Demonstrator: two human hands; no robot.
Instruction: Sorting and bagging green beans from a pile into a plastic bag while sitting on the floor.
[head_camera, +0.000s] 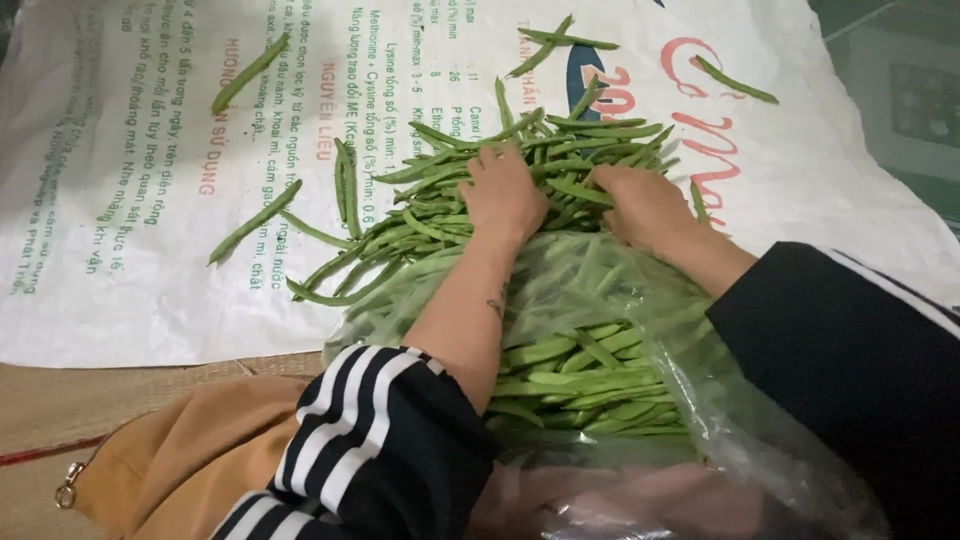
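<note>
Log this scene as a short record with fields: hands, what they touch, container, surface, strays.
left hand: left hand palm down on the pile of green beans
right hand: right hand also pressed on the pile, beside the left
container: clear plastic bag, mouth toward the pile, more beans inside
surface: white printed woven sack spread flat over a woven mat
strays: loose beans scattered on the sack away from the pile
clothing: dark sleeves with white stripes
</note>
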